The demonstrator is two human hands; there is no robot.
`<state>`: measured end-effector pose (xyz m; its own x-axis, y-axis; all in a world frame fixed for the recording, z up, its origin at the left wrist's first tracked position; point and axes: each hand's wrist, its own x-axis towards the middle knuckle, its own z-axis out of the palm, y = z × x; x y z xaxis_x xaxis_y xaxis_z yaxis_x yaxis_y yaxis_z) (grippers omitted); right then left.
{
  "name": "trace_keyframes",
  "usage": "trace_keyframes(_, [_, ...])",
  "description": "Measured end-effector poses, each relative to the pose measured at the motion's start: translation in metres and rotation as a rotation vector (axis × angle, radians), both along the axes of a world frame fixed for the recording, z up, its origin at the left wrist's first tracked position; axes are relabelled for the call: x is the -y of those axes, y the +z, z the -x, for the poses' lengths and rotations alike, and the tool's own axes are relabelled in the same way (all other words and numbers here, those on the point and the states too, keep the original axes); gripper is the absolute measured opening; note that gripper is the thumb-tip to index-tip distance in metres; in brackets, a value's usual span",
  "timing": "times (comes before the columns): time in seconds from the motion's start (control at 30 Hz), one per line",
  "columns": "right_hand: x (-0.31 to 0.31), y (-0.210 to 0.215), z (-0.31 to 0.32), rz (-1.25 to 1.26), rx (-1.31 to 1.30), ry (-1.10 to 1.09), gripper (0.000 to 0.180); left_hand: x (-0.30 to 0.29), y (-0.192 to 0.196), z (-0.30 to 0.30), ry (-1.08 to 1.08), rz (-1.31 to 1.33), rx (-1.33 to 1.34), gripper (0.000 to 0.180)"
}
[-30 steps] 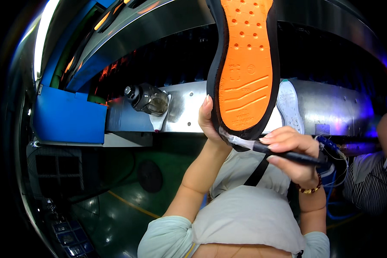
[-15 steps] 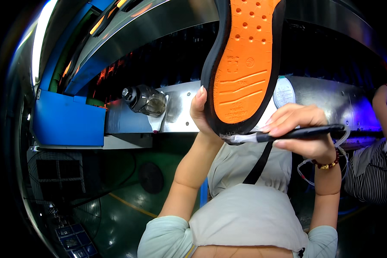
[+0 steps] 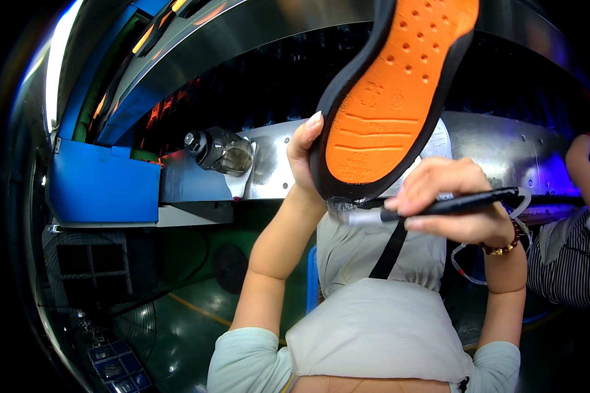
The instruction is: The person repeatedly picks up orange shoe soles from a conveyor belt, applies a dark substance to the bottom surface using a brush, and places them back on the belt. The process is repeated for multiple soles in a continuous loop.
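A shoe sole (image 3: 376,134), orange in the middle with a thick black rim, is held up before me, tilted to the right at its top. My left hand (image 3: 304,156) grips it by the left side of its lower end, the thumb showing along the rim. In my right hand (image 3: 453,196) is a black-handled brush (image 3: 469,202) with a tube at the handle's back end. Its whitish, blurred bristles lie against the bottom edge of the sole, where the black surface looks wet or streaked. The fingers of my left hand behind the sole are hidden.
A metal ledge (image 3: 271,160) runs across behind the sole. On it stand a dark clear bottle (image 3: 233,156) and, partly hidden, a white sole-shaped piece (image 3: 440,139). A blue machine housing (image 3: 105,190) is at the left. Another person's arm (image 3: 580,164) shows at the far right.
The sole has tilted, its upper end swinging right. The brush has shifted slightly left along the sole's lower edge, and my right hand has moved a little left with it.
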<state>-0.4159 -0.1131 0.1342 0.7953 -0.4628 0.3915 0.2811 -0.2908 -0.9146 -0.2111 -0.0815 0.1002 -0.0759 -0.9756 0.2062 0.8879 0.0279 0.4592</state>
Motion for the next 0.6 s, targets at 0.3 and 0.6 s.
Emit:
trace_keyframes(0.3, [0.018,0.015,0.011,0.271,-0.317,0.3,0.012,-0.008,0.009,0.001,-0.41,-0.508,0.286,0.042])
trace_keyframes(0.6, [0.021,0.003,0.025,0.336,-0.444,0.298,0.014,-0.023,0.007,-0.004,-0.429,-0.655,0.466,0.043])
